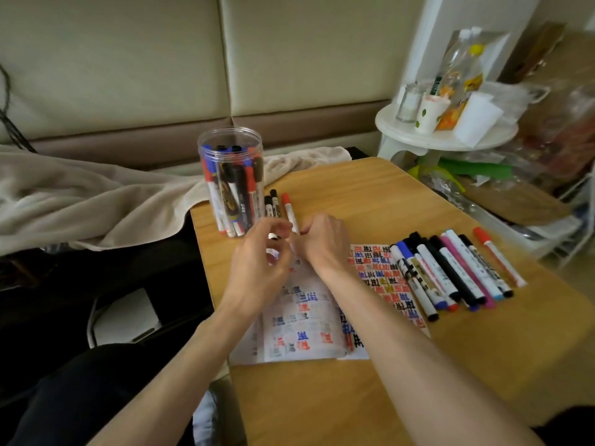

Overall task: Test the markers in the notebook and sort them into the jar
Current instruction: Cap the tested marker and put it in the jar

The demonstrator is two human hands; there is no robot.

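Testing step in hand, by judgement. Red marker (289, 211): gripped in the right hand (323, 241) over the far edge of the notebook (301, 338), red end pointing far. Left hand (260, 257): fingers curled just beside it; blur hides whether they pinch anything. Jar (232, 185): far left on the counter (386, 204), well stocked. Marker row (450, 275): right, on the notebook's edge. Next move likely calls for uncapping and a stroke on the page.

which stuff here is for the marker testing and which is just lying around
For the job: jar, notebook, red-capped marker in the right hand, black markers beside the jar, row of markers.
Lying about: blanket, round side table, paper cup, plastic bottle.
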